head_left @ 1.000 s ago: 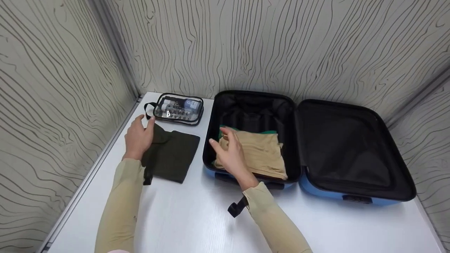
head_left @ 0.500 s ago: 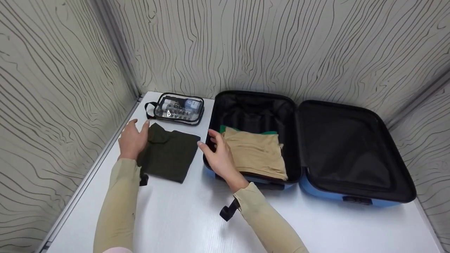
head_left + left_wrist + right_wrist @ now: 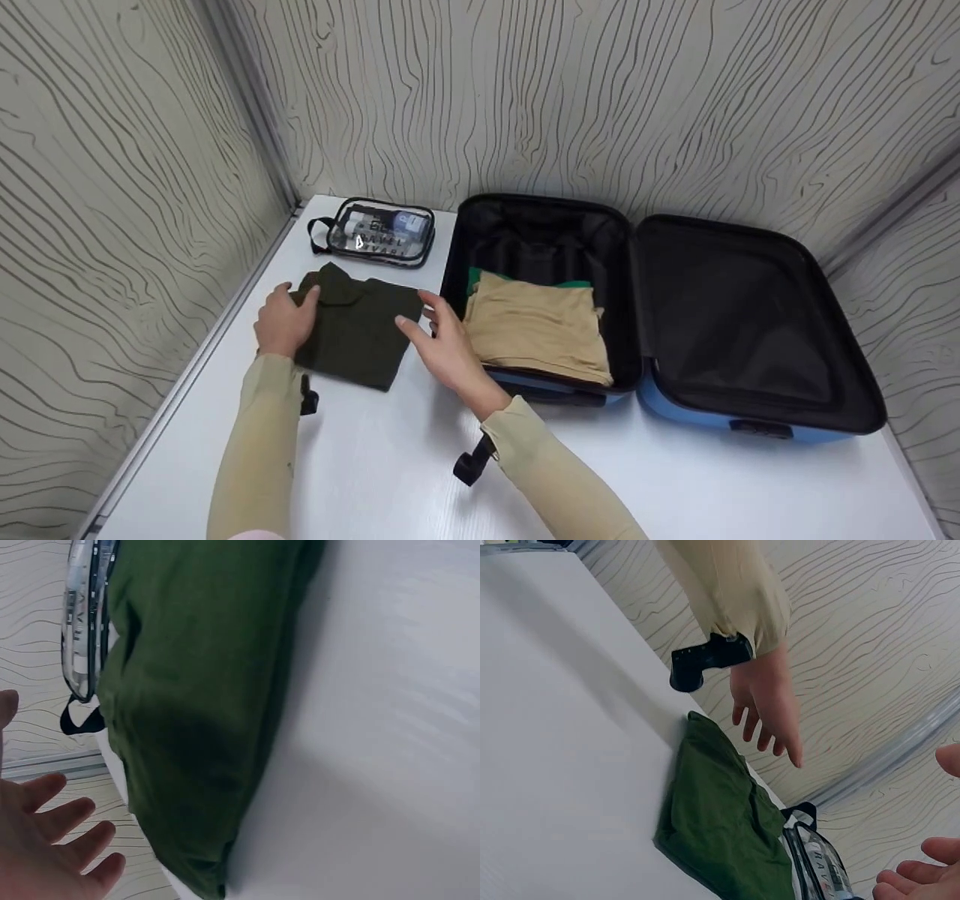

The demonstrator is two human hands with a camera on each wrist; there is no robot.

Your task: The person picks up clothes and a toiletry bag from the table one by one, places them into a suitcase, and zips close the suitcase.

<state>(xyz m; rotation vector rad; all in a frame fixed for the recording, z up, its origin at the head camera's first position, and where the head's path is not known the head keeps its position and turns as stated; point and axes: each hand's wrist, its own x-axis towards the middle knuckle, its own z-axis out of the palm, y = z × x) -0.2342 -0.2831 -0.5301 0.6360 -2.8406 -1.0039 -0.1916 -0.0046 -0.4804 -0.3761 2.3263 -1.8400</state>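
Note:
A folded dark green shirt (image 3: 358,330), with a collar-like flap at its far edge, lies flat on the white table. Over its left edge is my left hand (image 3: 286,319), thumb and fingers apart. The left wrist view has that hand (image 3: 52,847) with fingers spread beside the green cloth (image 3: 195,690). Near the shirt's right edge hovers my right hand (image 3: 448,346), its thumb overlapping the cloth in the head view. Relaxed fingers of the right hand (image 3: 922,877) show in the right wrist view, holding nothing. Also there, the left hand (image 3: 769,709) hangs above the shirt's side.
A clear toiletry bag (image 3: 382,234) with black trim stands behind the shirt. To the right lies an open blue suitcase (image 3: 541,201) with black lining, holding a folded tan garment (image 3: 536,330) over a green one (image 3: 474,279). Its lid (image 3: 750,315) opens rightward. Patterned walls enclose the table.
My right hand has moved left, from over the suitcase to the shirt's right edge. My left hand has shifted slightly left and nearer, down to the shirt's left edge.

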